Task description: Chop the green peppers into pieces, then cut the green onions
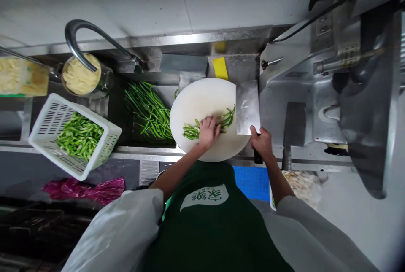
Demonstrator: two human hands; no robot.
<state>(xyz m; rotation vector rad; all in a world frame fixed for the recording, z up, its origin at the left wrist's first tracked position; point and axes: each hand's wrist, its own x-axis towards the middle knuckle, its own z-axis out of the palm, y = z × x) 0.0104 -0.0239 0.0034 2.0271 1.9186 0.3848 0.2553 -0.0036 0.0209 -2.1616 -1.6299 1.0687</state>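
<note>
My left hand (209, 132) lies over a small row of green chili peppers (191, 130) on the round white cutting board (202, 95), its fingers curled onto them. The peppers left of my hand look slit or cut, while some whole ones (228, 117) stick out to its right. My right hand (262, 143) is closed around the black handle of a cleaver (247, 107). Its broad blade is at the board's right edge, apart from the peppers.
Left of the board, the sink holds long green peppers (152, 114). A white basket (109, 137) contains cut peppers. Behind are a curved faucet (95, 31), a metal pot (106, 82), a grey block (184, 64) and a yellow piece (220, 68). Another cleaver (295, 124) lies right.
</note>
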